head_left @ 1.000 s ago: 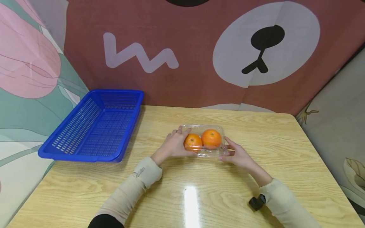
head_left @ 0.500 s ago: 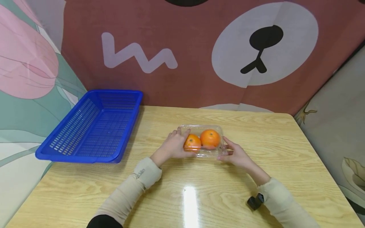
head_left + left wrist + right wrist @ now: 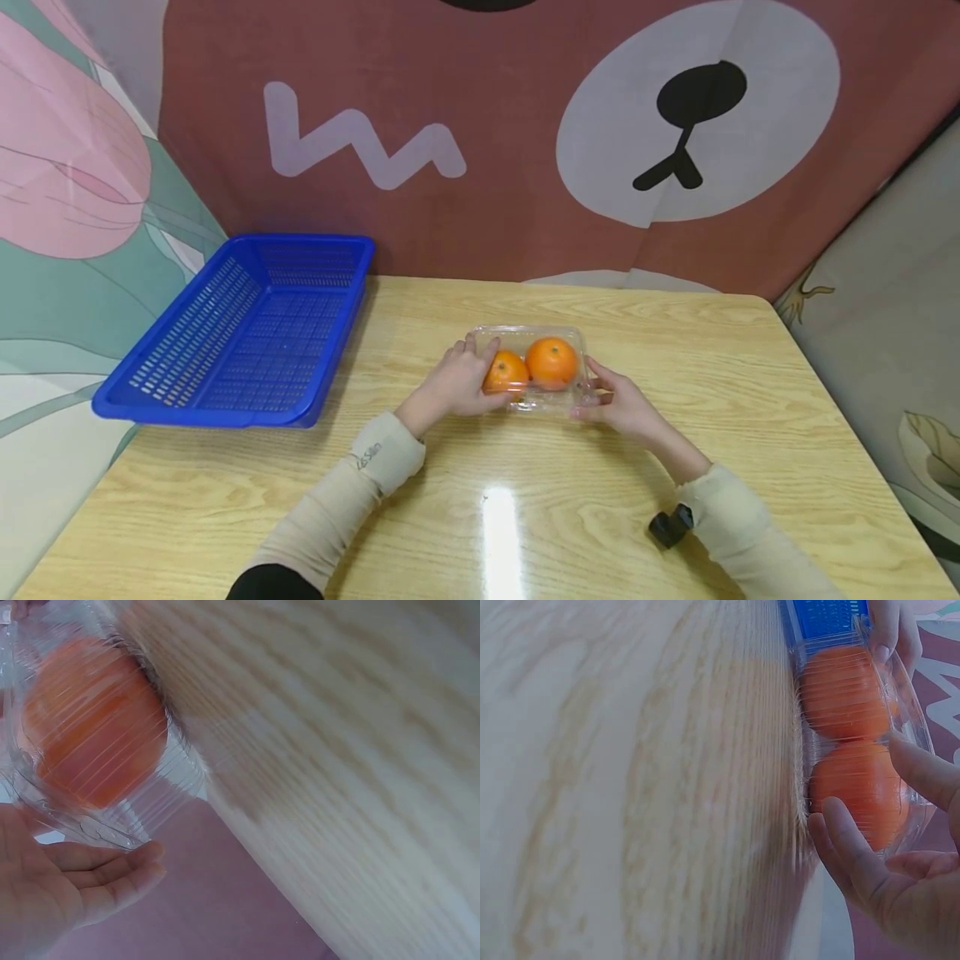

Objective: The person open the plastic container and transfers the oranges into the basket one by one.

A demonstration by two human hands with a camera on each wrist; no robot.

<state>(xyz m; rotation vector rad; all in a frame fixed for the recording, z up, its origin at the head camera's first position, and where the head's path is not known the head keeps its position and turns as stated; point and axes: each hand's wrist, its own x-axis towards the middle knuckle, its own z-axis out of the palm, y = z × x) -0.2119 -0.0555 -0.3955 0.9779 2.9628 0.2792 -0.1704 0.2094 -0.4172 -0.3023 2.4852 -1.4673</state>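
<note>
Where both hands meet, one clear plastic box (image 3: 549, 402), lying flat on the table (image 3: 592, 508), midway between its sides and nearer the back edge. Contents: two oranges, side by side; the left orange (image 3: 508, 367) partly covered by a hand, the right orange (image 3: 552, 362) plainer to view.

Left hand (image 3: 467, 382): grips the box at its left end, thumb along the near side, fingers partly spread towards the far side. Right hand (image 3: 622, 406): pinches the right end between thumb and fingers, digits parted, thumb by the near corner; exact contact of each fingertip, cannot tell.

Basket (image 3: 202, 417): one, blue, slatted, at the table's left, well apart from the box. Sleeves: two, pale; the left sleeve (image 3: 330, 500) lettered at the cuff, the right sleeve (image 3: 738, 517) with a black device (image 3: 671, 527) just beside it. Backdrop (image 3: 375, 221): reddish-brown, printed with an animal's muzzle and a pale zigzag
</note>
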